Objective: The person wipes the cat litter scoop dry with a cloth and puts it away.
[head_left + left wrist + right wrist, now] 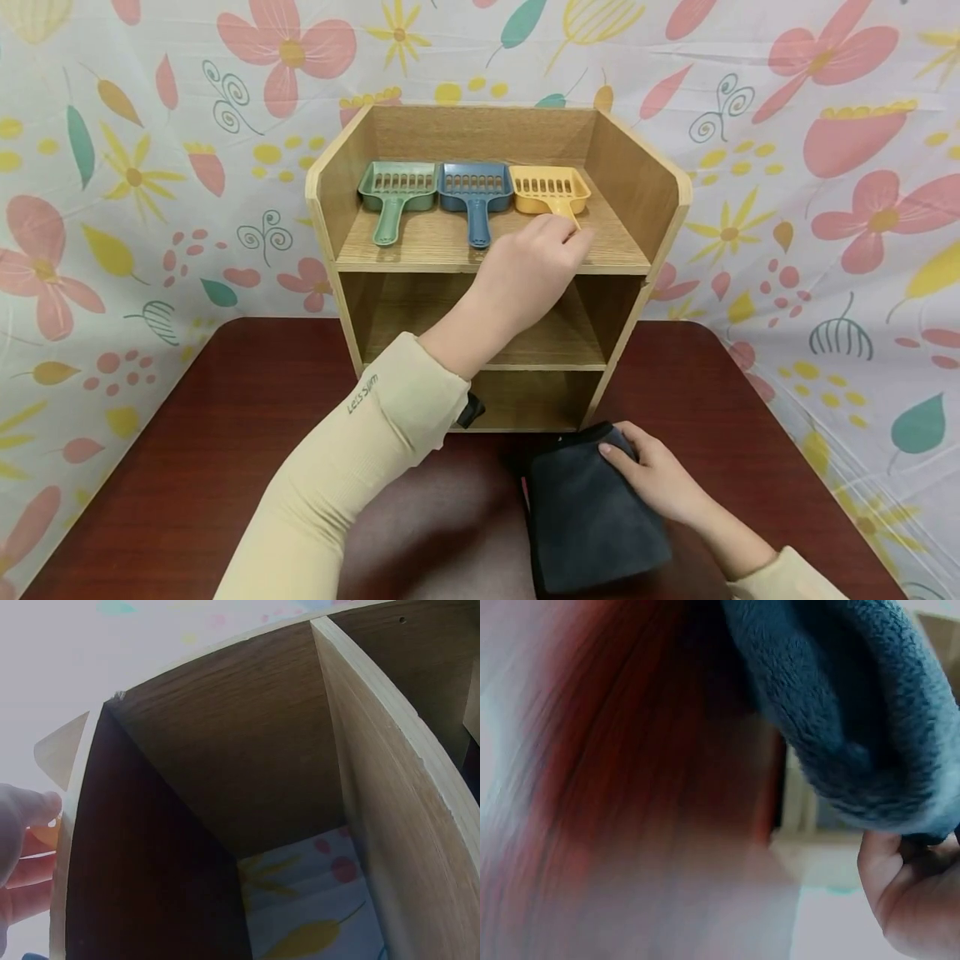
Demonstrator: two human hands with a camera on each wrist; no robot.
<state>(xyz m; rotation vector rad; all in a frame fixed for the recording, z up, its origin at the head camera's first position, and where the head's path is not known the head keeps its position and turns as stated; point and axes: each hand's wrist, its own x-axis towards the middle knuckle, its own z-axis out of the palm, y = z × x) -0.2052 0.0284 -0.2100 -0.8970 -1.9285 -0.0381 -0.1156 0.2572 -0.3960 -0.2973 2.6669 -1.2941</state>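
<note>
On the top shelf of a wooden rack, my left hand (528, 267) holds the handle of a yellow litter scoop (551, 187). The left wrist view shows the thumb and fingers (30, 889) about a bit of the yellow handle (46, 834) beside the shelf edge. A blue litter scoop (477, 196) and a green one (396, 193) lie to its left, handles forward. Low at the right, my right hand (660, 475) pinches the upper edge of a dark, plush cloth (600, 517), folded or pouch-like; its fuzzy surface (802, 712) fills much of the right wrist view.
The wooden rack (491, 268) has two lower compartments and stands on a dark red table (262, 417). Its raised side wall (637, 183) rises right of the scoops. Behind hangs a flower-patterned cloth (150, 167). My left forearm crosses in front of the rack.
</note>
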